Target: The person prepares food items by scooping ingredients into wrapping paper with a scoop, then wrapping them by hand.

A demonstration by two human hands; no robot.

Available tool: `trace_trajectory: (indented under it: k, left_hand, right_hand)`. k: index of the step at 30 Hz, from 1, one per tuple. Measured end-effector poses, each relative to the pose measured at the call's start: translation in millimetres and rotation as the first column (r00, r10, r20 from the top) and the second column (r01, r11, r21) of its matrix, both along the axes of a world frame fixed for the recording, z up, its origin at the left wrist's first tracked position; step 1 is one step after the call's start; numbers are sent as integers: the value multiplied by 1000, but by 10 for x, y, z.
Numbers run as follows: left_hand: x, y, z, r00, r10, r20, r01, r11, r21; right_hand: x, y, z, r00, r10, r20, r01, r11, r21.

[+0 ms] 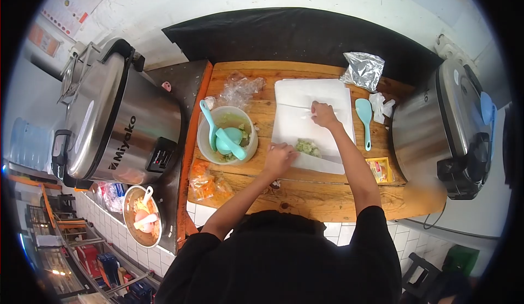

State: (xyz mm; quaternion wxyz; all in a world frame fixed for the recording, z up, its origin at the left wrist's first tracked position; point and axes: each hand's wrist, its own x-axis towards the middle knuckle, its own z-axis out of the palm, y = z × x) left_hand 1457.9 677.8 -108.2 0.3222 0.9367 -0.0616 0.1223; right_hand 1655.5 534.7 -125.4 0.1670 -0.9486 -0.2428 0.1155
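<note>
A stack of white paper sheets (292, 93) lies on the wooden table. Near its front edge sits a small mound of chopped pale green food (308, 148). My left hand (280, 158) is closed on the paper's near left part, just left of the mound. Farther up the sheets, beyond the food, my right hand (324, 115) has its fingers pinched together low over the paper; what they hold, if anything, is too small to tell. To the left stands a translucent round tub (203, 140) with turquoise utensils (229, 142) and some green food in it.
Two large steel rice cookers (117, 118) (426, 118) flank the wooden table (262, 189). Right of the paper lie a turquoise rice paddle (364, 117), a silver foil bag (363, 70) and a yellow packet (380, 170). A bowl of orange food (129, 216) stands lower left.
</note>
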Motion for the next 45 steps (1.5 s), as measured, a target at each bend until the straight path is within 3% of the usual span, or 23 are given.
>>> trace_trajectory:
  k: [4,6,7,9,12,14,15,17,20,22,24,26,30,32,33,35,36,38,43,45]
  left_hand:
    - [10,4,5,998,-32,52,31,999,21]
    - [28,14,9,998,-41,54,39,999,32]
    - [29,14,2,997,-40,73,37,999,34]
    - [22,22,-10,996,-37,86,34,999,39]
    - [0,19,-48,996,-21,91,20,1000,18]
    - [-65,28,-138,961,35,-274,-47,998,-37]
    - [-84,29,-116,960,33,-279,-47,998,-44]
    - [-102,36,-25,992,-14,125,-1,993,121]
    - [-151,18,-61,976,14,217,-30,997,69]
    - [-182,53,-110,974,29,225,-50,995,90]
    - [-230,95,-130,971,42,234,-70,991,111]
    - [-271,132,-121,933,184,310,-229,967,113]
    - [-544,132,-299,873,218,437,-283,955,89]
    - [-632,88,-296,718,-247,651,94,961,261]
    - [-618,48,-183,720,-246,649,93,961,261]
    - [-495,-28,117,884,-292,365,80,865,496]
    - [-422,-4,97,885,-290,365,81,866,493]
    - [-290,94,-46,932,-341,119,259,860,440]
    - [-261,339,-283,901,-408,150,315,851,421]
    - [-289,380,-317,896,-432,99,380,863,332]
  right_hand:
    - [-181,-20,321,997,-46,60,35,986,165]
    - [-203,-9,425,997,54,62,-68,964,257]
    - [-270,-8,505,997,51,58,-65,963,260]
    - [-464,-28,662,981,152,-123,-117,960,254]
    - [-1016,-131,725,991,129,-28,-115,949,294]
    - [-1385,-189,652,993,117,30,-121,954,276]
    - [-1532,-200,583,997,72,43,-81,959,273]
    - [-1749,-203,505,998,23,53,-36,964,264]
    - [-1921,-206,452,976,-86,199,23,954,299]
    - [-1943,-224,427,948,-48,316,-72,931,359]
    - [-1964,-236,394,941,-18,337,-102,937,334]
    - [-1983,-248,368,933,11,359,-128,944,304]
    - [-2030,-266,352,925,-28,379,-123,922,368]
    - [-2042,-278,330,931,-32,363,-117,917,380]
    - [-2043,-292,308,927,-24,375,-128,918,376]
    - [-2042,-329,299,922,-16,386,-138,919,368]
    - [-2042,-357,313,934,13,358,-150,922,357]
    - [-2051,-414,324,942,43,333,-162,926,340]
    - [-2111,-587,87,945,-80,317,-53,918,393]
    - [-2083,-663,-50,935,-89,342,-58,916,397]
